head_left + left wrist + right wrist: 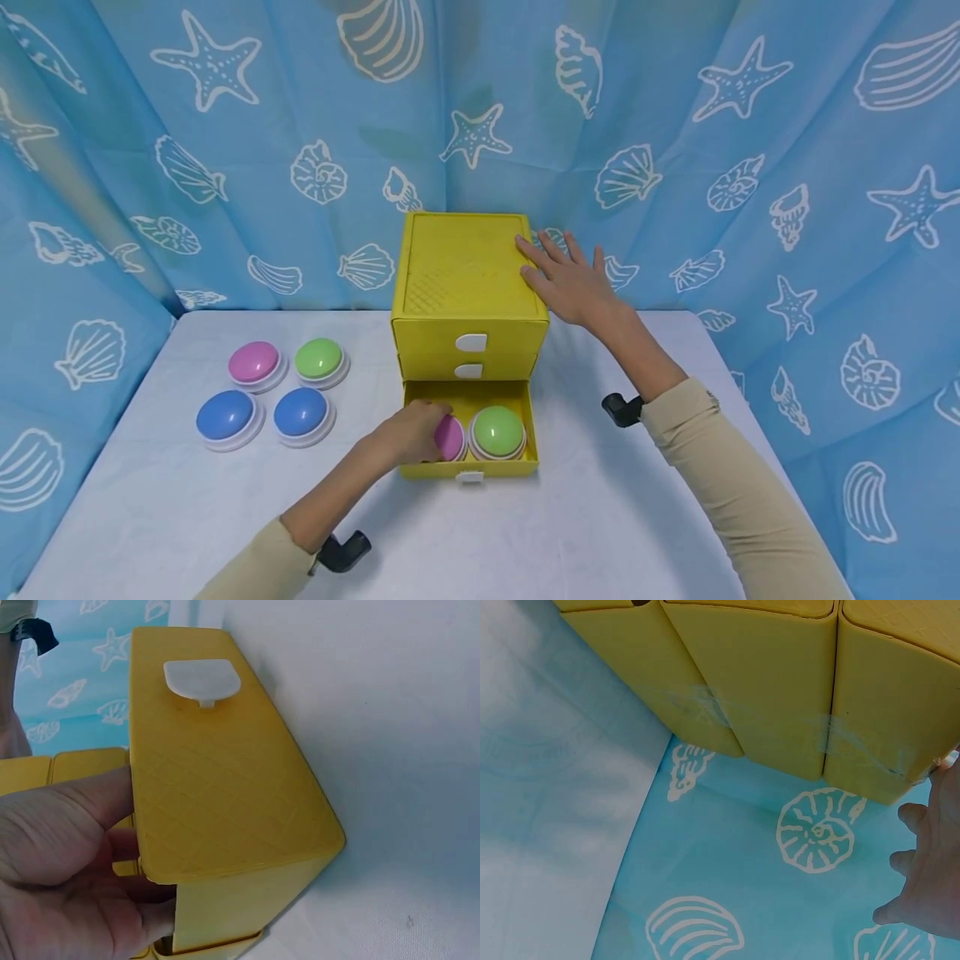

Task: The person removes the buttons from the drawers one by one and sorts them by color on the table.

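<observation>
A yellow three-drawer box (471, 350) stands on the white table with its bottom drawer (517, 469) pulled out. My left hand (411, 431) reaches into the left side of that drawer and grips a pink dome button (450, 438) with a white base; in the left wrist view the drawer front (232, 772) hides its fingertips. Beside the pink one, on the right, sits a green dome button (498, 432). My right hand (567, 279) rests with spread, straight fingers against the top right edge of the box, holding nothing.
Left of the box, on the table (585, 533), lie a pink button (255, 363), a green button (318, 358) and two blue buttons, one at far left (227, 417) and one nearer the box (302, 412). Behind hangs a blue shell-patterned curtain (480, 83).
</observation>
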A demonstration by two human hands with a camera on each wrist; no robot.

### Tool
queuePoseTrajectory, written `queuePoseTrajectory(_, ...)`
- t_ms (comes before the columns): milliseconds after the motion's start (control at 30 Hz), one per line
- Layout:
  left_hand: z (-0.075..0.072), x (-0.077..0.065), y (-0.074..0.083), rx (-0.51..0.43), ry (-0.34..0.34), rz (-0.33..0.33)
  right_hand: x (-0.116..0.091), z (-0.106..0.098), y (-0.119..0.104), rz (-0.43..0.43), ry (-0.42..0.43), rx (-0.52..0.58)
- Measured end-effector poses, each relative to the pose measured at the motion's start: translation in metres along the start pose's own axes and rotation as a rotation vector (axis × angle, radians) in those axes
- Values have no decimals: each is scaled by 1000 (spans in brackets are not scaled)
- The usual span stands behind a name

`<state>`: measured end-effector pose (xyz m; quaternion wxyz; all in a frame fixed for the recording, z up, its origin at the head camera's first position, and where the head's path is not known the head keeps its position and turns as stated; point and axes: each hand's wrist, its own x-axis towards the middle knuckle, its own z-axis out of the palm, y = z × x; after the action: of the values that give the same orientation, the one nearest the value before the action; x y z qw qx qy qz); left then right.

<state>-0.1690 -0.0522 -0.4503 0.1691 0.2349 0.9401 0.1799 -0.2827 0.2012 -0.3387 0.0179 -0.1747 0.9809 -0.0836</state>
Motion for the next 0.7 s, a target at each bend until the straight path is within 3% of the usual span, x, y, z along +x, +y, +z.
queuePoseTrajectory(200,-4,-2,0,58,-15,18,0,0,0,-3,6,-2)
queuePoseTrajectory(500,-14,-2,-4,144,-152,60,0,0,0,-4,9,3)
queuePoseTrajectory(700,-11,-1,-6,202,-131,98,0,1,0,-2,5,8)
